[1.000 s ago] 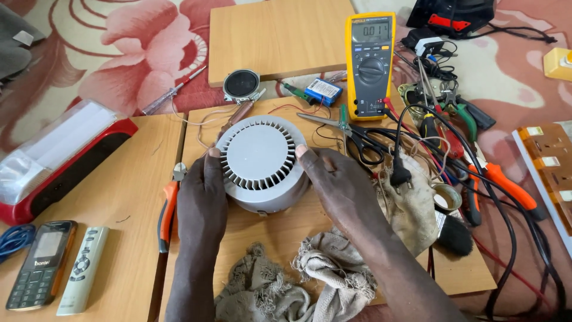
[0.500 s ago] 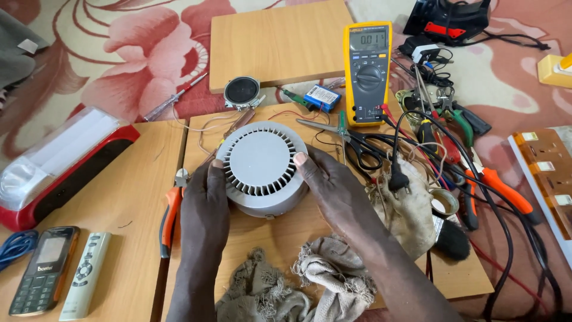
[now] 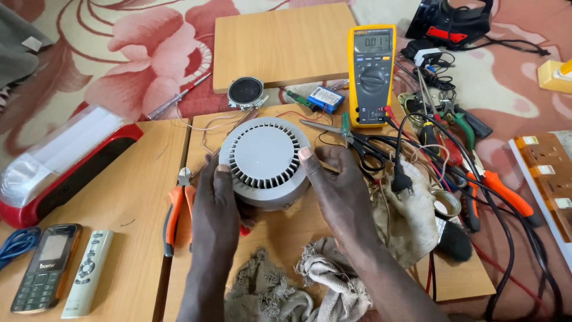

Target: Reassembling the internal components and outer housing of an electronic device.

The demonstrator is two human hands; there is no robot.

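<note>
Three wooden boards make up the surface (image 3: pixel 119 197), laid over a floral carpet (image 3: pixel 119 53). Centre board: grey fan housing (image 3: pixel 264 162), rags (image 3: pixel 298 286) at 6 o'clock, pliers (image 3: pixel 176 209) at 9. At 1 o'clock, a yellow multimeter (image 3: pixel 372 74). Left board: phone (image 3: pixel 46 267), remote (image 3: pixel 87 280), red lamp (image 3: pixel 59 161). At 3 o'clock, tangled cables (image 3: pixel 476 197) spill onto the carpet.

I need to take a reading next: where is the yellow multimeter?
The yellow multimeter lies at the upper right of the head view, beyond the right hand, beside the bare wooden board.
</note>
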